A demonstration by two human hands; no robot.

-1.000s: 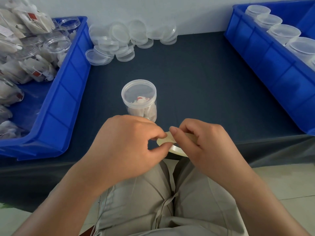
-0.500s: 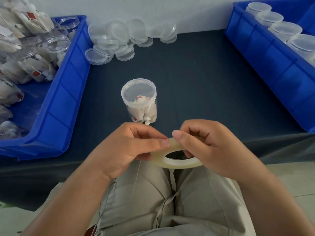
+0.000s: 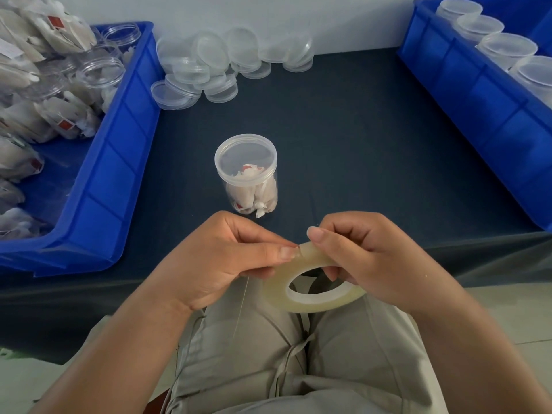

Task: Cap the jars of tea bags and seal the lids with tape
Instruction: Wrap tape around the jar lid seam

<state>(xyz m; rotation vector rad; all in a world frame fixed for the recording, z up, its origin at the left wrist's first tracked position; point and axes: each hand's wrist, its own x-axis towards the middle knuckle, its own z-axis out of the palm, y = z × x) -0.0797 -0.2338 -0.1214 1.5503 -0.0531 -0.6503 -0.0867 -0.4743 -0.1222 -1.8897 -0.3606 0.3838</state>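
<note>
left hand: pinches tape roll edge with thumb and forefinger | right hand: grips same roll, fingers curled | wrists close together

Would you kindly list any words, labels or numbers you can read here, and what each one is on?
None can be read.
The red tags in the left bin and in the jar are too blurred; the tape roll and lids show no print.

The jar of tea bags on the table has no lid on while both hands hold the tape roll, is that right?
No: the head view shows the jar already capped with a clear lid. The left hand and right hand do hold the tape roll.
</note>
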